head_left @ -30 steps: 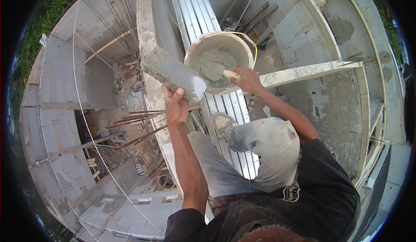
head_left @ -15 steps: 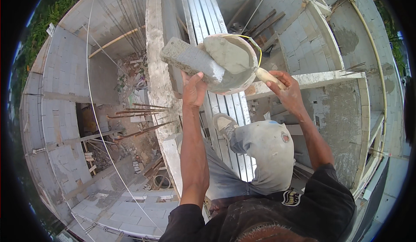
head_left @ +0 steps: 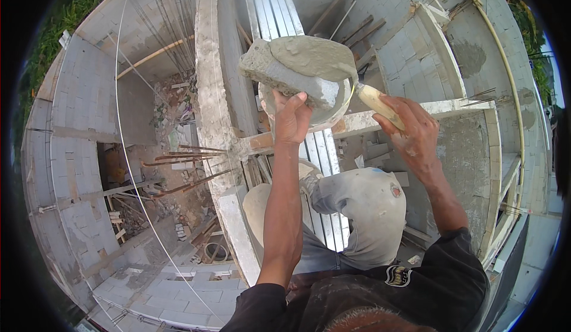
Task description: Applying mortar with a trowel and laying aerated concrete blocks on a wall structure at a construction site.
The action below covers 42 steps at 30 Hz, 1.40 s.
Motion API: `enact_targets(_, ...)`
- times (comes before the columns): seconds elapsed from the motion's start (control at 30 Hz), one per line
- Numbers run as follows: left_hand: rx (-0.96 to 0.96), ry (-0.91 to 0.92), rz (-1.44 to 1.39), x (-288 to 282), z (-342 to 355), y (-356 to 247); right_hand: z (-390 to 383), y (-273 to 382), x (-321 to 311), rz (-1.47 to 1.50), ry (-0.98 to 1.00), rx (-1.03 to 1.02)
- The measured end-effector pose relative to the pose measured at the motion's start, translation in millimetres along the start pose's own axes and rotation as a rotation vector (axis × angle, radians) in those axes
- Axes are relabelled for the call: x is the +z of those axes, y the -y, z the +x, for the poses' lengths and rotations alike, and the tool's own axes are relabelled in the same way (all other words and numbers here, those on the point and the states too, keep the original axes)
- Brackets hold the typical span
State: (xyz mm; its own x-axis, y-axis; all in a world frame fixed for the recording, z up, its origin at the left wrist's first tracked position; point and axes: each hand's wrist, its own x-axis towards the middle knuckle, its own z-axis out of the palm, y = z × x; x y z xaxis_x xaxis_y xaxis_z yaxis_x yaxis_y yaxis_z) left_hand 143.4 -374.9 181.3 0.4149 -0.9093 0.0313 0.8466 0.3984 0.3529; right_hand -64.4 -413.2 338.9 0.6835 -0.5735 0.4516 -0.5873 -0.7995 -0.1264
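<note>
My left hand (head_left: 292, 116) grips a grey block (head_left: 278, 77) from below, thumb along its near side, and holds it tilted over a round bucket (head_left: 344, 107). My right hand (head_left: 410, 127) is closed round the pale wooden handle of a trowel (head_left: 315, 57). The trowel's blade, coated in wet grey mortar, lies over the far face of the block. Mortar also covers the block's left end. Most of the bucket is hidden behind the block and blade; its rim shows at the near and right sides.
Shiny metal planks (head_left: 275, 5) run beneath my legs, high above a rubble-strewn floor (head_left: 190, 195). A rough concrete wall top (head_left: 211, 94) stands close on the left, with rusty rebar (head_left: 184, 155) jutting out. A white line (head_left: 122, 124) hangs further left. A concrete beam (head_left: 410, 112) crosses at right.
The trowel's blade has come up out of the bucket, loaded with mortar, onto the block. My left hand has moved the block right, over the bucket.
</note>
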Motion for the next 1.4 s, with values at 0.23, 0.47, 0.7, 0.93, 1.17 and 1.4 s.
enact_targets(0.23, -0.034, -0.006, -0.047, 17.7, -2.6, 13.0, 3.9, 10.4, -1.1, -0.029, -0.054, -0.069)
enact_targets(0.47, -0.014, 0.03, -0.027, 15.0, -9.7, -4.7, -10.2, 3.6, -21.2, -0.049, -0.077, -0.063)
enact_targets(0.7, 0.04, -0.012, 0.009, 7.4, -7.1, -23.9, -34.6, -17.2, -41.9, -0.125, 0.029, -0.114)
enact_targets(0.93, 0.028, -0.016, 0.037, 9.5, -13.5, -29.0, -39.0, -18.9, -38.0, -0.065, 0.081, 0.0)
enact_targets(1.17, 0.043, -0.002, 0.147, -1.1, -35.6, -42.9, -40.2, -31.4, -22.6, 1.044, 0.308, 0.974)
enact_targets(1.4, 0.04, -0.019, 0.524, -4.8, -30.7, -27.2, -7.7, -39.5, -33.8, 1.032, 0.284, 0.824)
